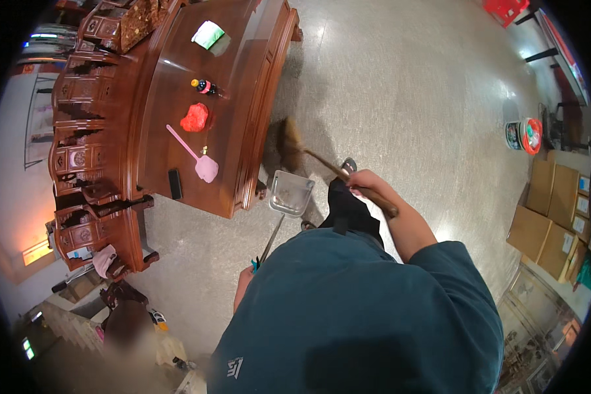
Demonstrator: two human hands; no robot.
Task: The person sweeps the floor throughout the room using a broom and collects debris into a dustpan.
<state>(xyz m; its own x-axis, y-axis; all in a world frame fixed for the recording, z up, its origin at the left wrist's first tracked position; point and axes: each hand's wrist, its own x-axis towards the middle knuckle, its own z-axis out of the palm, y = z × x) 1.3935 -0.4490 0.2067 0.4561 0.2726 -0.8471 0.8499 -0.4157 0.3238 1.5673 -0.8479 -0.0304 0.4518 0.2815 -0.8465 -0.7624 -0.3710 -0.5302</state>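
Note:
My right hand is closed round the wooden handle of a broom. Its brown bristles rest at the floor beside the long side of the wooden table. At the lower left, my left hand, partly hidden by my shirt, grips the teal end of a dustpan's thin long handle. The greyish, see-through dustpan lies near the table's corner, close to my feet and a little nearer to me than the bristles. What it holds, if anything, is too unclear to tell.
The brown wooden table carries a pink fly swatter, a red bag, a dark bottle, a green-white packet and a black phone. Carved wooden seats stand left, cardboard boxes and a bucket right.

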